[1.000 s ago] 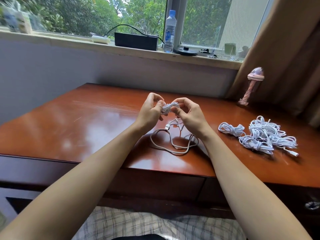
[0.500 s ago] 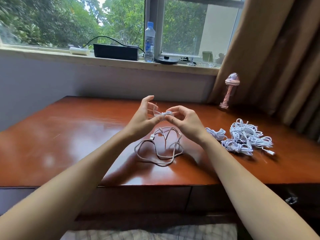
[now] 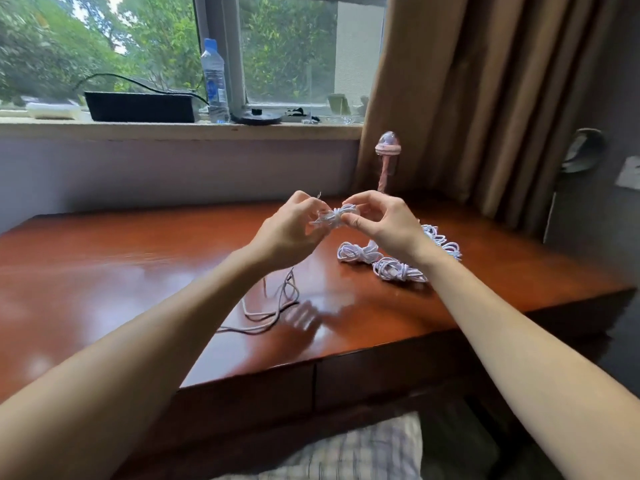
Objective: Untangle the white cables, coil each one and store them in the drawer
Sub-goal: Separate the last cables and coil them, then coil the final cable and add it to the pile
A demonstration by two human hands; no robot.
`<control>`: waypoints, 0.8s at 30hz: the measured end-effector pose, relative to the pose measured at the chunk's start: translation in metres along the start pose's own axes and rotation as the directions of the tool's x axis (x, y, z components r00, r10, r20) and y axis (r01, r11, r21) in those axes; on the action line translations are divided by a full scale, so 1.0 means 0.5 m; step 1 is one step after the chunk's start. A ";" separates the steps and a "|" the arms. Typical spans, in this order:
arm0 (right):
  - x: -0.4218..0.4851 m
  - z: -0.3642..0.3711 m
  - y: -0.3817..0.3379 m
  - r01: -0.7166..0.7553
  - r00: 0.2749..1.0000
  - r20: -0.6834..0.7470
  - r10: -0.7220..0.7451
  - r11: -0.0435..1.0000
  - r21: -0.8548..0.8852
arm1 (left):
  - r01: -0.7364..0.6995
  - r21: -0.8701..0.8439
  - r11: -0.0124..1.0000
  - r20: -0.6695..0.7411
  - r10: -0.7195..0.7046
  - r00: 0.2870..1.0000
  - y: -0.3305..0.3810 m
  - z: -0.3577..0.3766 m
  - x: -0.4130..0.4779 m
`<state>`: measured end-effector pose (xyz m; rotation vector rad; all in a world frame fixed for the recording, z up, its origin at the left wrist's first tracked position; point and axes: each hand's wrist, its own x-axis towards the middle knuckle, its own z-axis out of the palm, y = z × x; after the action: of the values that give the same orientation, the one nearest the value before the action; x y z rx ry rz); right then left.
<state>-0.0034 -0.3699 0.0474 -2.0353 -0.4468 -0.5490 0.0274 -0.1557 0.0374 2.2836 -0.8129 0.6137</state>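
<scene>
Left hand (image 3: 291, 226): raised above the desk (image 3: 104, 271), fingers curled, pinching one end of a small white cable bundle (image 3: 334, 214).
Right hand (image 3: 384, 223): facing it, thumb and fingers pinching the bundle's other end.
Loose cable (image 3: 273, 306): blurred loops on the desk below the left hand.
Coiled cables (image 3: 391, 268): heaped on the desk under and beyond the right wrist.
</scene>
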 end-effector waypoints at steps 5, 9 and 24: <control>-0.014 -0.076 0.048 -0.040 0.999 -0.035 0.037 0.996 -0.077 | -0.046 0.138 0.989 0.016 0.044 0.999 0.063 0.060 0.041; -0.028 -0.136 0.087 -0.104 0.992 -0.090 0.091 0.984 -0.145 | -0.073 0.192 0.979 0.061 0.063 0.996 0.111 0.116 0.075; -0.004 -0.124 0.136 -0.128 0.991 -0.088 0.105 0.934 -0.334 | 0.133 0.090 0.987 0.169 -0.147 0.975 0.089 0.197 0.137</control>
<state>0.0175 -0.4569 0.0263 -2.3457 -0.1957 -0.6564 0.0658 -0.2773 0.0283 2.4681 -0.7116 0.3914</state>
